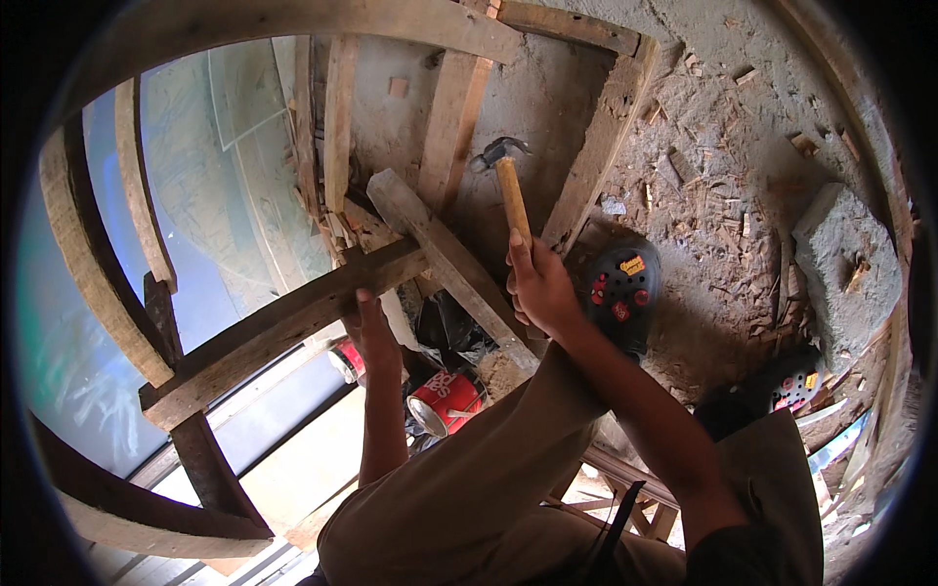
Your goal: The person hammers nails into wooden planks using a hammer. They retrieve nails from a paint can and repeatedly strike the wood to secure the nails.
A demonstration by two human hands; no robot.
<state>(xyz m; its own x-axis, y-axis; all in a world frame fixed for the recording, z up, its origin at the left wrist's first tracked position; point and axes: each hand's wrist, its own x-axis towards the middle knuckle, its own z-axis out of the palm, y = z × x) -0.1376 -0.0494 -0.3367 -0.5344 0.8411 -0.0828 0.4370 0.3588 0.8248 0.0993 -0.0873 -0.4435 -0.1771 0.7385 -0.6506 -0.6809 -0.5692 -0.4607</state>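
My right hand (542, 291) is closed around the wooden handle of a claw hammer (514, 195). Its dark metal head points up and away, over the grey floor inside a wooden frame. Against the near side of a thick wooden beam (293, 305) rests my left hand (373, 332), thumb upright; it seems to grip the beam, though most of its fingers are hidden. This beam runs from lower left to the middle. Its right end meets a slanting wooden board (449, 264), just left of the hammer.
Red cans (447, 400) and black plastic lie below the beam. My dark clog (621, 285) stands right of the hammer. Wood chips litter the dirt floor, with a concrete block (848, 278) at far right. Curved wooden slats (93, 244) and glass panes (230, 195) fill the left.
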